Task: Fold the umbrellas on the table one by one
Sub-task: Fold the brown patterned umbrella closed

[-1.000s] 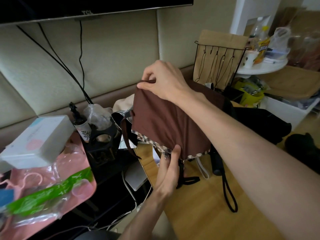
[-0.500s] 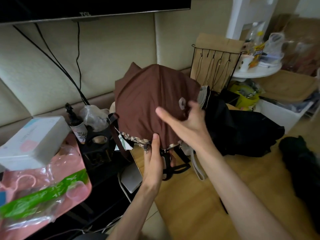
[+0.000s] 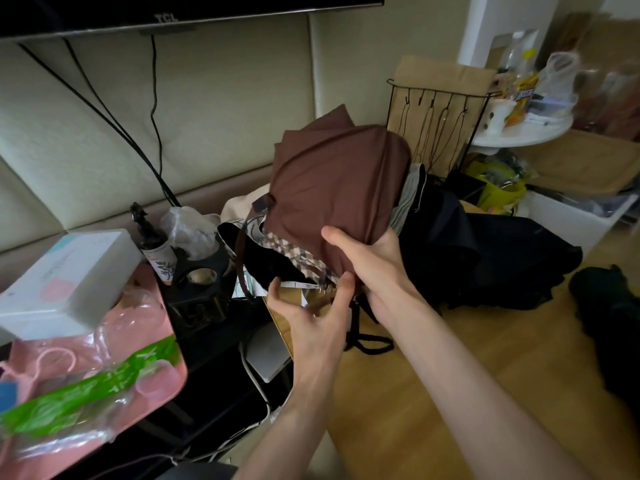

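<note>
We wore our only camera on the head: one wide-angle view, facing forward and down, close over the near edge of the bench point(image 3: 502, 341), with the television point(image 3: 173, 8) beyond the bench, up and left.

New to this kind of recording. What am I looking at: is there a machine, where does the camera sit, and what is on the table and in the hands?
There is no machine here: a person works with bare hands. The single camera sits on their head and looks forward and down, so the two arms entering from below are their own. The right hand grips the bunched brown umbrella, held above the wooden table. The left hand reaches up to its checked hem, but it is not clear whether its fingers pinch anything. Behind lies a loose black umbrella, with more dark cloth at the right edge.
</note>
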`<state>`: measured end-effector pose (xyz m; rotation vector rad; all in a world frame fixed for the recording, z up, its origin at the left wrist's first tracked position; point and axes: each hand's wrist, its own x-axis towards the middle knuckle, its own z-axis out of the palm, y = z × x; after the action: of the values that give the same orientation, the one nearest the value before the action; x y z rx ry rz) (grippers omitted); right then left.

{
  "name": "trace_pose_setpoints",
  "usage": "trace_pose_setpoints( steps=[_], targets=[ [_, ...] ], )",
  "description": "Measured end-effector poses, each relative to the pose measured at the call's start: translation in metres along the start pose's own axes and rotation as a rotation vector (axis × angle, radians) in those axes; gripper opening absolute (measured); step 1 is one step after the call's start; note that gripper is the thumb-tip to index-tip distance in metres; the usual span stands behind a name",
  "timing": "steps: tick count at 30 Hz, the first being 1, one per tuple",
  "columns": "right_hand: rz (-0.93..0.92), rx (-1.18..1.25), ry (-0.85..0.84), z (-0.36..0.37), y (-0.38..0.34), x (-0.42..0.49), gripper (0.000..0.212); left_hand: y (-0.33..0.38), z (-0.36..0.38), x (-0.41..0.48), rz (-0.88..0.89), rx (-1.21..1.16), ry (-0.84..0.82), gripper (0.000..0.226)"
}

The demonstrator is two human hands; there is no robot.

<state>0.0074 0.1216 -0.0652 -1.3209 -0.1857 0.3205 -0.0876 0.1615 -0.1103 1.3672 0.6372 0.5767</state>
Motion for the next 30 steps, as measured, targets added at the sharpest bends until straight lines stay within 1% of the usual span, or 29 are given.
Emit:
trace_pose_setpoints(
  steps=[2,4,7,8,9,11,12,14,16,17,19,20,22,24,26,28,30],
  targets=[
    [-0.003,-0.002,-0.003,-0.003,-0.001,0.004,0.041,-0.003,0.0,0.003,0.11,0.102,0.024,0.096],
    [0.001,-0.032,-0.034,-0.006,0.0,0.005,0.045,-0.001,0.002,0.005,0.169,0.225,-0.017,0.096],
    [0.015,-0.13,-0.084,-0.006,0.006,0.003,0.056,0.0,0.002,0.011,0.151,0.313,-0.087,0.074],
    [0.028,-0.146,-0.095,-0.005,0.01,0.003,0.059,0.0,0.001,0.012,0.157,0.321,-0.084,0.075],
    [0.038,-0.149,-0.107,-0.005,0.013,0.004,0.063,-0.001,0.0,0.014,0.169,0.33,-0.069,0.084],
    [0.045,-0.143,-0.122,-0.004,0.018,0.005,0.067,0.003,-0.001,0.015,0.153,0.401,-0.035,0.109],
    [0.044,-0.148,-0.126,-0.004,0.019,0.005,0.068,0.004,-0.002,0.014,0.135,0.432,-0.012,0.111],
    [0.044,-0.163,-0.148,-0.004,0.019,0.003,0.069,0.006,-0.003,0.016,0.098,0.451,-0.028,0.095],
    [0.053,-0.172,-0.187,-0.003,0.019,0.001,0.074,0.007,-0.004,0.023,0.028,0.392,-0.066,0.082],
    [0.052,-0.189,-0.209,-0.002,0.019,0.001,0.079,0.007,-0.005,0.026,-0.003,0.355,-0.074,0.072],
    [0.045,-0.236,-0.263,-0.003,0.017,0.001,0.088,0.006,-0.006,0.028,-0.015,0.296,-0.074,0.044],
    [0.046,-0.246,-0.299,-0.004,0.013,0.0,0.088,0.005,-0.008,0.029,-0.014,0.282,-0.066,0.035],
    [0.049,-0.248,-0.375,-0.009,0.002,0.0,0.077,0.008,-0.013,0.029,-0.011,0.252,-0.023,0.029],
    [0.045,-0.217,-0.421,-0.017,-0.006,0.002,0.062,0.012,-0.02,0.03,-0.055,0.165,0.017,0.017],
    [0.017,-0.186,-0.4,-0.024,-0.01,0.007,0.053,0.017,-0.025,0.028,-0.139,0.055,-0.018,0.016],
    [-0.009,-0.199,-0.358,-0.029,-0.011,0.01,0.048,0.021,-0.025,0.025,-0.185,-0.034,-0.092,0.019],
    [-0.026,-0.212,-0.335,-0.03,-0.011,0.009,0.046,0.02,-0.023,0.023,-0.208,-0.051,-0.132,0.019]
  ],
)
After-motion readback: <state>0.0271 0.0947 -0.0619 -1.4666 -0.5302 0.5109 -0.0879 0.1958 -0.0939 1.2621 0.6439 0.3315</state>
